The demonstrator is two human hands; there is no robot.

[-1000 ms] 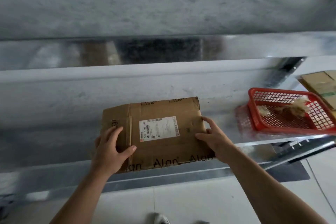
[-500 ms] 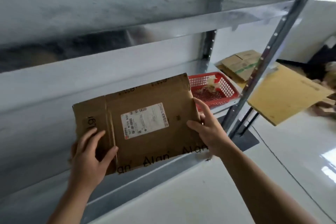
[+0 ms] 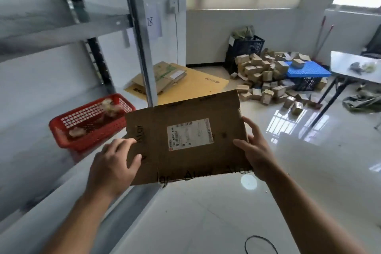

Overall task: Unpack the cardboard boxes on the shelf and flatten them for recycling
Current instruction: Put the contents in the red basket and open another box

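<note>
A brown cardboard box [image 3: 185,117] with a white shipping label on top is held in the air, off the metal shelf [image 3: 37,150] and over the white floor. My left hand [image 3: 112,165] grips its near left corner, thumb on top. My right hand [image 3: 254,150] grips its right edge, fingers on top and the thumb along the side. The box's underside is hidden.
A red basket [image 3: 90,128] with scraps sits on the shelf at left. A shelf post [image 3: 142,47] stands behind the box. Flattened cardboard [image 3: 175,82] lies on the floor beyond, with a heap of small boxes [image 3: 268,76], a blue crate lid [image 3: 307,69] and a white table [image 3: 354,68] at right.
The box has come off the shelf and swung right, away from it, in both hands. The view has turned right from the shelf to the room.
</note>
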